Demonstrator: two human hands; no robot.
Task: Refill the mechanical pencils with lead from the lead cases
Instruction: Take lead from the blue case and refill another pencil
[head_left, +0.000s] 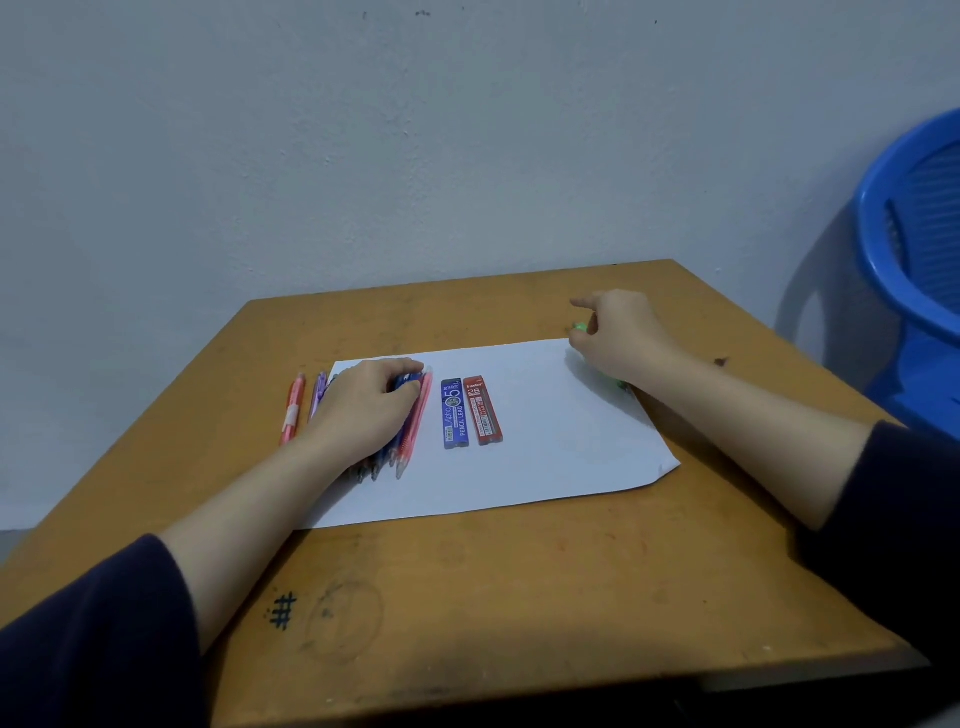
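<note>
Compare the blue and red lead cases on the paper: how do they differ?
The blue case reads "PENCIL LEAD"; the red case is marked "2B". The blue case lies nearer the pencils, the red case to its right. Both lie flat, side by side, on the paper.

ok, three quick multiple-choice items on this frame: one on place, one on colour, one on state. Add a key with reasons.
1. Where is the blue lead case?
A. on the white sheet, beside the red lead case
B. hanging over the sheet's edge
C. on top of the red lead case

2. What colour is the pencil in the right hand?
A. black
B. yellow
C. green

3. How do the lead cases sit?
A. stacked
B. flat, labels up
C. upright on end

Key:
1 A: both cases lie side by side, well inside the sheet.
2 C: the green pencil shows past the curled fingers.
3 B: both printed labels face the camera.
</note>
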